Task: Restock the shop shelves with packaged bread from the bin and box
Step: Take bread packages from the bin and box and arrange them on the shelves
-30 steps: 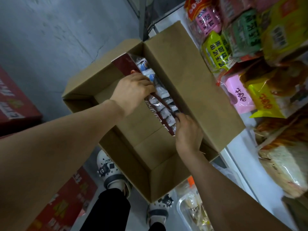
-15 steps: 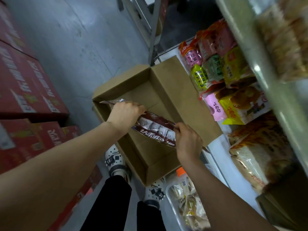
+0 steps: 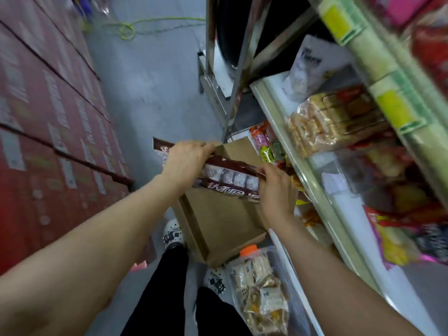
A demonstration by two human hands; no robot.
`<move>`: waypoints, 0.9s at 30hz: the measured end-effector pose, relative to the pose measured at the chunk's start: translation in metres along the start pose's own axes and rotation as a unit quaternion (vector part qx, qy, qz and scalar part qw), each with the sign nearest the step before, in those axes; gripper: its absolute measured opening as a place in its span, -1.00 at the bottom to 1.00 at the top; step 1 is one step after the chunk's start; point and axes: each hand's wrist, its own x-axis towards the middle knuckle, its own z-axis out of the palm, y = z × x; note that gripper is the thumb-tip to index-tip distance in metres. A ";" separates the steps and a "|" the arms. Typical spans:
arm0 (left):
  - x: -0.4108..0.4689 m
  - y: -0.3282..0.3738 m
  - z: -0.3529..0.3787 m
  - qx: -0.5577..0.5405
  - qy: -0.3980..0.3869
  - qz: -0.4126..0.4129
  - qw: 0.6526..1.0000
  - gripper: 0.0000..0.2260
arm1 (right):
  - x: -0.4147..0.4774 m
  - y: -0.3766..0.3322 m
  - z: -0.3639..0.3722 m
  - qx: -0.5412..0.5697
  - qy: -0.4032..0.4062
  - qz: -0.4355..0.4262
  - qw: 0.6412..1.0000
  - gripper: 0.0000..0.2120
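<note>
Aisle: grey concrete floor [image 3: 150, 93] open ahead, narrowed by stacked red cartons [image 3: 48, 117] on the left and, on the right, a steel rack frame [image 3: 232, 69] and a white shelf edge [image 3: 303, 166]. Shelf tiers are crowded with packets. At the shelf foot stand an open brown cardboard box [image 3: 223, 221] and a clear plastic bin [image 3: 282, 267]. A long brown packet [image 3: 230, 178], gripped by the left hand [image 3: 186, 163] and right hand [image 3: 276, 192], spans above the box.

You wear black trousers [image 3: 167, 287], a white perforated left clog [image 3: 172, 235] and a matching right clog [image 3: 215, 281], each dotted with small black cartoon charms. Your left hand [image 3: 186, 163], right hand [image 3: 276, 190] and forearms [image 3: 109, 226] are bare.
</note>
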 end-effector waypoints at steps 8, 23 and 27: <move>-0.035 0.011 -0.143 0.004 0.081 -0.068 0.994 -0.86 | 0.017 -0.060 -0.128 0.029 0.083 -0.096 0.992 -0.83; -0.129 0.055 -0.358 0.077 0.345 -0.069 0.933 -0.87 | -0.016 -0.147 -0.353 0.009 0.267 -0.254 0.930 -0.93; -0.162 0.068 -0.393 0.102 0.366 -0.045 0.924 -0.84 | -0.048 -0.160 -0.393 0.008 0.306 -0.262 0.915 -0.95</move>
